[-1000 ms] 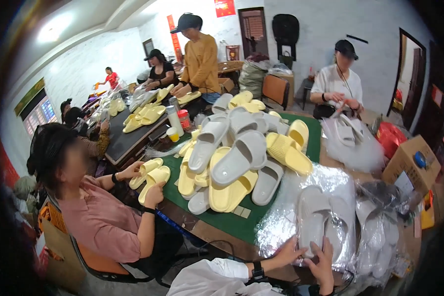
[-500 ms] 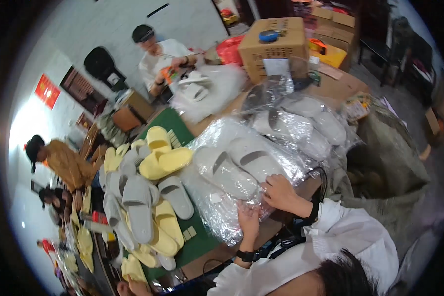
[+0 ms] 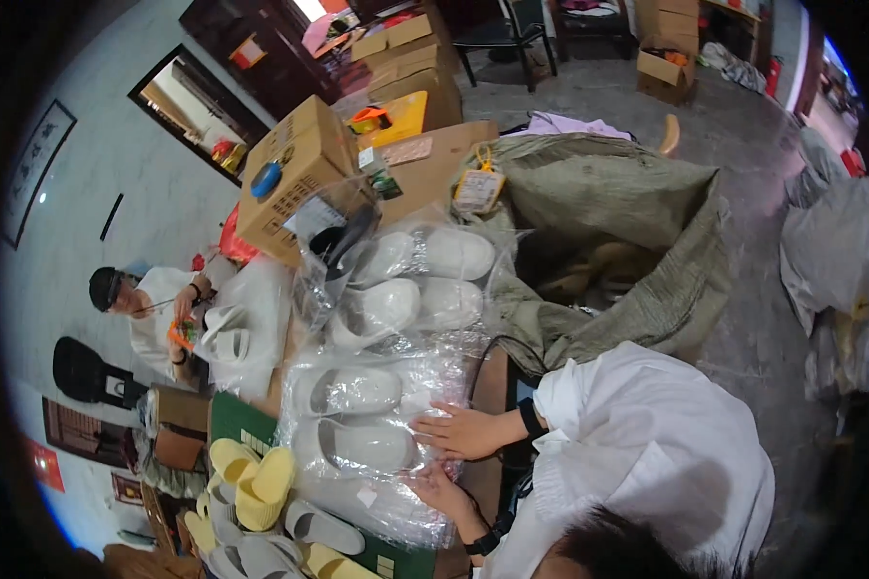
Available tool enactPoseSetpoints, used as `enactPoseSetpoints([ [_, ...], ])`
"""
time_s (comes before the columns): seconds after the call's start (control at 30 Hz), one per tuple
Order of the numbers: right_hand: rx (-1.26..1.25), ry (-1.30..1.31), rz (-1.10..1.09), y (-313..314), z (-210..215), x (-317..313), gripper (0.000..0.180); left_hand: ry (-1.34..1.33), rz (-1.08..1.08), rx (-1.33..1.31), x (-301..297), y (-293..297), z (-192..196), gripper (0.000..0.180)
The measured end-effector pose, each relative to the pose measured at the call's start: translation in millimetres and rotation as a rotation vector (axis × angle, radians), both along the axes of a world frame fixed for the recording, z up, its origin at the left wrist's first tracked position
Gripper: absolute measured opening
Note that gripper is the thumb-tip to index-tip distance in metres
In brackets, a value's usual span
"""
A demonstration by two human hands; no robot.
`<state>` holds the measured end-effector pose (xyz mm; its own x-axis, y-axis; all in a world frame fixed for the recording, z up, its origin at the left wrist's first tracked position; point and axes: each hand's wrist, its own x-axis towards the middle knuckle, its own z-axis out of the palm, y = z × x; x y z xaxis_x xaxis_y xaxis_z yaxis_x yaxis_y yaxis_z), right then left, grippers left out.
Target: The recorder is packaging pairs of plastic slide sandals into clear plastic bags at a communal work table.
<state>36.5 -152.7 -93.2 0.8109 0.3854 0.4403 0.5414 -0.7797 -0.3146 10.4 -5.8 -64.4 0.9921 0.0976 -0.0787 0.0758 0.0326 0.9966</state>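
Observation:
A pair of light grey slippers (image 3: 369, 448) lies on a shiny pile of clear plastic bags (image 3: 396, 511); I cannot tell whether the pair is inside the top bag. My right hand (image 3: 462, 431) rests flat with fingers spread by the heel ends of the pair, touching the plastic. Just nearer to me, my left hand (image 3: 441, 489) lies on the plastic beside the closer slipper, its fingers stretched out. Beyond this pile, more light slippers (image 3: 377, 311) lie in clear bags.
Yellow slippers (image 3: 265, 490) and grey slippers (image 3: 323, 526) are heaped on a green mat (image 3: 237, 418) at left. A cardboard box (image 3: 309, 164) stands farther back. A large woven sack (image 3: 608, 174) gapes open at right. Another person (image 3: 159, 294) handles white slippers across the table.
The view has swung right, bringing more of the sack and floor into sight. My right hand has flattened and spread on the plastic; my left hand stays by the heel ends.

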Motion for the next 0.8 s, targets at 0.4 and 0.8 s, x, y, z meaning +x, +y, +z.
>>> enactPoseSetpoints([
  [0.4,0.287,-0.28,0.177,-20,142,-43,0.065,0.382,-0.032,-0.432,6,41,110,0.06],
  [0.8,0.515,-0.19,0.137,-140,234,-53,0.053,-0.528,-1.193,0.222,-23,-51,219,0.057],
])
